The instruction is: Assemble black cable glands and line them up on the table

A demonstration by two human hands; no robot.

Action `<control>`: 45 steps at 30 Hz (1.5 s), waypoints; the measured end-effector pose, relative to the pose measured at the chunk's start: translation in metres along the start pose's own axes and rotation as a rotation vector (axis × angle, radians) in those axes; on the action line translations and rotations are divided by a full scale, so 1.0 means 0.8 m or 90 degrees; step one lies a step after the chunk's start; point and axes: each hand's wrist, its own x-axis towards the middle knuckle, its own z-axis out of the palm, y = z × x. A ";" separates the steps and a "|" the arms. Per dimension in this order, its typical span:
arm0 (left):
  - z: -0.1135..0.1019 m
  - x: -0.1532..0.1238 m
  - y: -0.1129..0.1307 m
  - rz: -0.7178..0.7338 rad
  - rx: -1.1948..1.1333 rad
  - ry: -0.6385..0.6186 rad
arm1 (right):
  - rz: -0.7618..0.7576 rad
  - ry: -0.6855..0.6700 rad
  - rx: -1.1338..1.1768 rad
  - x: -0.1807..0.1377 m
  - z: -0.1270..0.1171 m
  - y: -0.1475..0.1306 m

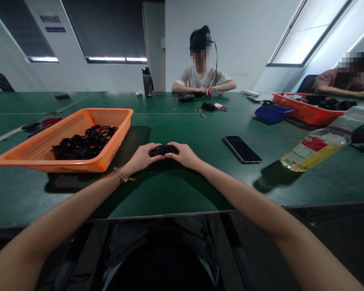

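Both of my hands meet over the green table (176, 190) and grip one small black part (164, 150) between them. My left hand (143, 157) holds its left end with curled fingers, and a thin bracelet shows on that wrist. My right hand (184, 154) closes on the right end. The part's shape is mostly hidden by my fingers. To the left stands an orange mesh basket (42, 147) with several similar black parts (85, 141) heaped inside.
A black phone (242, 149) lies flat to the right, and a bottle of yellow liquid (317, 147) lies on its side beyond it. A person sits opposite with black parts; another sits at the far right by an orange tray (306, 113) and blue bin (272, 113). A flask (147, 82) stands at the back.
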 end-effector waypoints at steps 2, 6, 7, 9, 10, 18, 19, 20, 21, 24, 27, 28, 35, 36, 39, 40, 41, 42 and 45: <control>-0.001 0.000 0.001 0.004 0.010 0.007 | 0.004 0.000 0.009 -0.001 0.000 0.000; -0.002 -0.001 0.002 0.008 0.011 0.010 | 0.015 -0.002 0.023 -0.002 0.002 -0.001; -0.001 -0.002 0.002 0.007 0.008 0.010 | 0.018 -0.002 0.025 -0.002 0.003 -0.001; 0.001 -0.001 0.000 0.001 -0.004 0.006 | 0.026 -0.004 0.028 -0.001 0.004 -0.001; 0.002 0.000 -0.002 -0.004 -0.012 0.003 | 0.029 -0.004 0.028 -0.001 0.004 -0.001; -0.005 0.009 -0.009 -0.053 -0.131 -0.106 | -0.024 0.013 0.000 0.003 0.003 -0.003; -0.008 0.010 -0.008 -0.058 -0.142 -0.120 | -0.048 0.017 -0.013 0.003 0.003 -0.002; -0.010 0.010 -0.006 -0.063 -0.151 -0.133 | -0.070 0.022 -0.026 0.002 0.003 0.000; -0.012 0.010 -0.004 -0.067 -0.158 -0.141 | -0.085 0.027 -0.035 0.002 0.003 0.001; -0.011 0.011 -0.001 -0.085 -0.178 -0.143 | -0.096 0.028 -0.038 0.001 0.005 0.006; -0.006 0.011 -0.001 -0.105 -0.197 -0.135 | -0.097 0.012 -0.028 0.002 0.005 0.009; -0.004 0.011 0.000 -0.111 -0.203 -0.133 | -0.098 0.007 -0.027 0.002 0.005 0.010; 0.000 0.005 0.010 -0.136 -0.225 -0.113 | -0.123 0.022 -0.061 0.002 0.007 0.010; 0.000 0.004 0.012 -0.137 -0.229 -0.110 | -0.121 0.025 -0.060 0.002 0.008 0.010; 0.003 0.002 0.018 -0.141 -0.244 -0.102 | -0.115 0.035 -0.052 0.002 0.012 0.011; 0.005 0.003 0.019 -0.143 -0.248 -0.099 | -0.112 0.039 -0.048 0.002 0.014 0.011; 0.006 0.004 0.019 -0.146 -0.251 -0.095 | -0.108 0.042 -0.044 0.002 0.015 0.011; 0.008 0.005 0.019 -0.148 -0.254 -0.093 | -0.103 0.046 -0.039 0.002 0.016 0.011; 0.013 0.009 0.016 -0.158 -0.261 -0.092 | -0.082 0.054 -0.023 0.003 0.018 0.009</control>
